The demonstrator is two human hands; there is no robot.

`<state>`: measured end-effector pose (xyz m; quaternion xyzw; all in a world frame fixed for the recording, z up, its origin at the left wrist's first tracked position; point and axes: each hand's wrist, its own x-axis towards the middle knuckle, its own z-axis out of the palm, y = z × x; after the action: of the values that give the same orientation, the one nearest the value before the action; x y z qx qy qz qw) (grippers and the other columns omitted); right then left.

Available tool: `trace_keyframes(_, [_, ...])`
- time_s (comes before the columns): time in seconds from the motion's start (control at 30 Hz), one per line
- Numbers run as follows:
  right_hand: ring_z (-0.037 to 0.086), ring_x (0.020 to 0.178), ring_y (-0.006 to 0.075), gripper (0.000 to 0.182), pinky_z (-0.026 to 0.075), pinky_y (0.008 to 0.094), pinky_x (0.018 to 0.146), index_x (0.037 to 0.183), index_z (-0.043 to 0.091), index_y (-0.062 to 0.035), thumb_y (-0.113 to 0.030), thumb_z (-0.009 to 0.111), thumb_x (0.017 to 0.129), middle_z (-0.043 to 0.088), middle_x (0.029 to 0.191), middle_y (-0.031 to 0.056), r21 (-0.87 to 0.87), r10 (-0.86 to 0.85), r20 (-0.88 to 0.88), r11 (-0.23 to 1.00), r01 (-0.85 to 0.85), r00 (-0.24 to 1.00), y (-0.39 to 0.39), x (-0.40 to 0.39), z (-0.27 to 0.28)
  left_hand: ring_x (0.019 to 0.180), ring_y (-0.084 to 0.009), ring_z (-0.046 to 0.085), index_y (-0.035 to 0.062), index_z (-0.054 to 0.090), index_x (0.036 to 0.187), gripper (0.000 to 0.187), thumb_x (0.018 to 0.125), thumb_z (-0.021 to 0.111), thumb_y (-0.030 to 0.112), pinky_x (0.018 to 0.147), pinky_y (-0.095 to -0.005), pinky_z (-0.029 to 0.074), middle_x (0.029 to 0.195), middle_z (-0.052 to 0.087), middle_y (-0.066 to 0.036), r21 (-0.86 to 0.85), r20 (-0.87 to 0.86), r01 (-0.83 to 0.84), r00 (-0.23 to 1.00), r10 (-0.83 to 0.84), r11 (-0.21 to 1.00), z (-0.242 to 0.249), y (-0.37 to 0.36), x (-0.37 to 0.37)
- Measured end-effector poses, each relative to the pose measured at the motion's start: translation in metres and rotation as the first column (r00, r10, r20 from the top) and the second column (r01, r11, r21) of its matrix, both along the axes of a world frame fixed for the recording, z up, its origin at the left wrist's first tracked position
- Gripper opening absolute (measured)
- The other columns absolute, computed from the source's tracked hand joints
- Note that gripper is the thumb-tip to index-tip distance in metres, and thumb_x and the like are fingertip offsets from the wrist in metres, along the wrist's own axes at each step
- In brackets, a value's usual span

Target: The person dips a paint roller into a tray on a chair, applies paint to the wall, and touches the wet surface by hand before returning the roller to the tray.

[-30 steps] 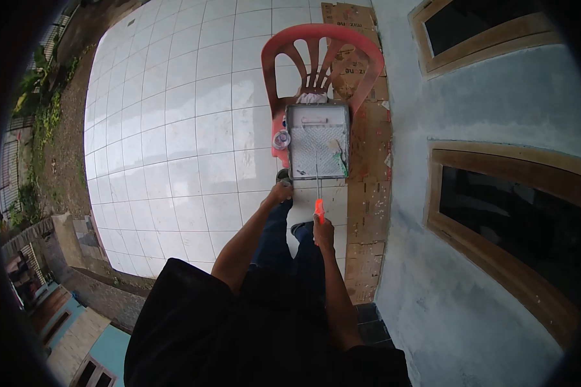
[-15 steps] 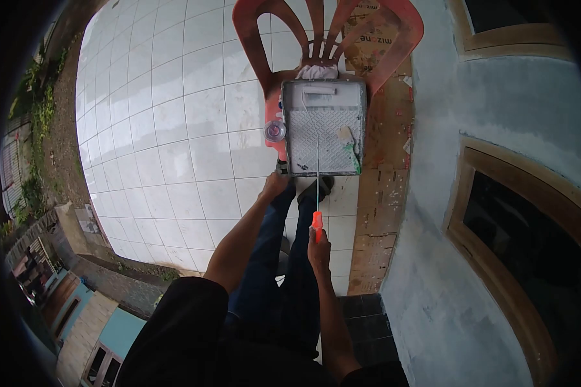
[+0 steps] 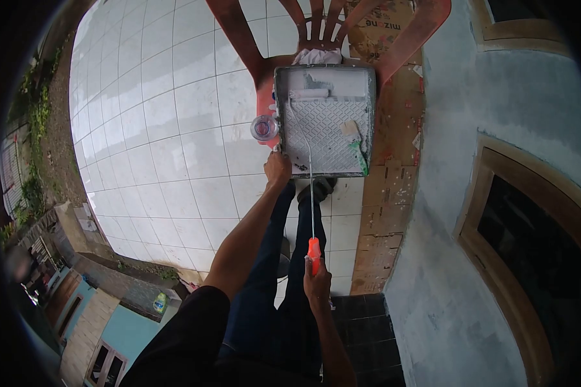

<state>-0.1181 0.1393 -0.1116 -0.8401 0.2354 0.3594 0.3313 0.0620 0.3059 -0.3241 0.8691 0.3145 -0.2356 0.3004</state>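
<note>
My right hand (image 3: 317, 282) is closed around the orange handle of a paint roller (image 3: 314, 248). Its long wire frame runs away from me over a paint tray (image 3: 371, 84), and the white sleeve lies across the tray's far, paint-covered part. Fingers bent, my left hand (image 3: 278, 169) grips the tray's near left corner; the fingertips are partly hidden. On the textured ramp rests a paintbrush (image 3: 357, 147) with a green handle and pale bristles. A clear plastic cup (image 3: 264, 128) stands just left of the tray, above my left hand.
A red plastic chair (image 3: 263, 97) carries the tray, with a whitish cloth (image 3: 317, 57) behind it. Flattened cardboard (image 3: 384, 213) covers tiles (image 3: 193, 148) along the grey-painted wall (image 3: 432, 258). A wooden window frame (image 3: 468, 193) is on the right. My legs are below the tray.
The roller has come back toward me, exposing a darker streak behind its sleeve. My left hand has moved up at the tray's corner. The tray and chair appear larger.
</note>
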Motion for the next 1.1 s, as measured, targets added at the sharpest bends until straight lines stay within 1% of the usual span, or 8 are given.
trace_keyframes(0.17, [0.062,0.069,0.0411,0.04,0.05,0.045,0.057,0.098,0.054,0.0013,-0.037,0.047,0.093,0.061,0.074,0.0241,0.022,-0.056,-0.104,0.998,0.058,0.993,0.014,0.025,-0.015,0.083,-0.0399,0.062,0.0021,0.06,0.101,0.027,0.084,0.05,0.021,0.074,-0.0493,0.047,0.088,0.064,-0.021,0.074,-0.002,-0.116,0.993,0.116,0.99,0.002,-0.001,0.0])
trace_keyframes(0.3, [0.062,0.069,0.0411,0.039,0.049,0.0443,0.056,0.099,0.053,0.0014,-0.036,0.047,0.093,0.061,0.074,0.0243,0.027,-0.067,-0.11,0.997,0.071,0.992,0.03,0.038,-0.017,0.083,-0.0397,0.062,0.0046,0.06,0.106,0.029,0.084,0.051,0.021,0.073,-0.0487,0.048,0.086,0.065,-0.022,0.036,-0.05,-0.107,0.993,0.109,0.994,0.005,0.004,-0.003])
trace_keyframes(0.4, [0.064,0.062,0.0374,0.039,0.052,0.042,0.051,0.097,0.05,-0.0005,-0.038,0.043,0.094,0.062,0.069,0.0214,0.109,-0.067,-0.024,0.992,0.07,0.997,0.038,0.036,-0.019,0.084,-0.0393,0.062,0.0061,0.06,0.109,0.031,0.084,0.052,0.023,0.074,-0.0479,0.048,0.086,0.065,-0.022,-0.016,0.061,-0.162,0.985,0.163,0.987,0.009,0.003,0.0])
trace_keyframes(0.5, [0.064,0.062,0.0373,0.038,0.053,0.0415,0.05,0.097,0.049,-0.0004,-0.038,0.043,0.094,0.061,0.067,0.021,0.148,-0.096,-0.068,0.983,0.105,0.993,0.042,0.039,-0.009,0.085,-0.0392,0.062,0.0093,0.061,0.11,0.031,0.084,0.052,0.024,0.076,-0.0472,0.048,0.089,0.065,-0.022,-0.001,-0.029,-0.132,0.991,0.132,0.991,0.005,0.007,0.0])
trace_keyframes(0.6, [0.061,0.071,0.0415,0.039,0.048,0.0436,0.057,0.1,0.053,0.0013,-0.037,0.044,0.094,0.061,0.076,0.0245,0.11,-0.133,-0.15,0.982,0.151,0.98,0.039,0.032,0.001,0.087,-0.039,0.062,0.0109,0.062,0.109,0.03,0.084,0.052,0.025,0.076,-0.0468,0.048,0.091,0.065,-0.021,-0.021,0.066,-0.173,0.982,0.174,0.985,0.004,0.005,0.001])
trace_keyframes(0.67, [0.062,0.056,0.0375,0.039,0.049,0.0395,0.046,0.095,0.051,0.0001,-0.038,0.044,0.094,0.06,0.063,0.0201,0.039,-0.032,-0.059,0.999,0.035,0.998,0.032,0.018,0.003,0.088,-0.0349,0.064,0.0121,0.061,0.115,0.034,0.082,0.055,0.018,0.076,-0.0434,0.049,0.094,0.066,-0.018,0.018,-0.011,-0.158,0.987,0.158,0.987,0.007,0.007,0.004])
trace_keyframes(1.0, [0.064,0.066,0.0369,0.043,0.051,0.0415,0.055,0.1,0.053,-0.0006,-0.043,0.044,0.093,0.063,0.073,0.0216,-0.084,-0.124,-0.108,0.99,0.116,0.986,-0.01,0.014,0.021,0.089,-0.0345,0.063,0.0132,0.061,0.115,0.033,0.083,0.055,0.02,0.076,-0.0428,0.049,0.095,0.066,-0.018,0.002,-0.082,-0.145,0.986,0.145,0.989,0.001,0.009,0.0])
trace_keyframes(1.1, [0.064,0.07,0.0386,0.042,0.051,0.0437,0.061,0.099,0.054,0.0,-0.041,0.045,0.093,0.063,0.077,0.0229,-0.074,-0.1,-0.051,0.993,0.096,0.994,-0.022,0.023,0.008,0.084,-0.0405,0.062,0.0026,0.065,0.094,0.028,0.082,0.055,0.026,0.074,-0.0478,0.048,0.086,0.065,-0.024,-0.005,0.034,-0.172,0.984,0.172,0.985,-0.004,0.009,-0.004])
